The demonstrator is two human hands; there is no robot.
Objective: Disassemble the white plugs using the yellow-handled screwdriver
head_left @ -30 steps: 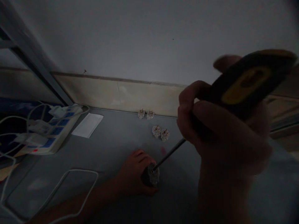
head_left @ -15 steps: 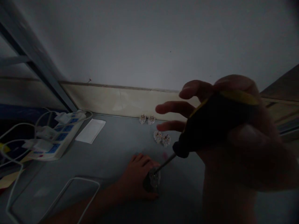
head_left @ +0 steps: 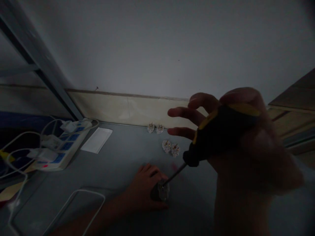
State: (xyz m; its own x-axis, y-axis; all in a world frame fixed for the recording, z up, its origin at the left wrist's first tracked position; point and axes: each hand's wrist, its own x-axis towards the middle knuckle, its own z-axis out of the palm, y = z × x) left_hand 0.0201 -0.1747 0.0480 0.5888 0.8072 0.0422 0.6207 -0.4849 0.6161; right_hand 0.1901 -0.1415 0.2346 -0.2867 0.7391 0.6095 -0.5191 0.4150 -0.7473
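Note:
My right hand is raised close to the camera, wrapped round the black and yellow handle of a screwdriver, with some fingers stretched out past it. The thin shaft slants down to the left, and its tip meets a clear plastic plug. Low on the table, my left hand grips this plug between thumb and fingers. Something dark shows between the palm and the plug. Farther back are more clear plugs with brass-coloured prongs: one pair nearer the hands, another pair by the wall.
At the left, a white power strip with blue sockets holds several white chargers and cables. A flat white packet lies beside it. A white cable loops over the grey table near my left forearm. A pale wall stands behind.
The view has shifted slightly. My right hand and the screwdriver handle have moved a little down and left in view, while the tip stays at the plug. My left hand keeps its grip.

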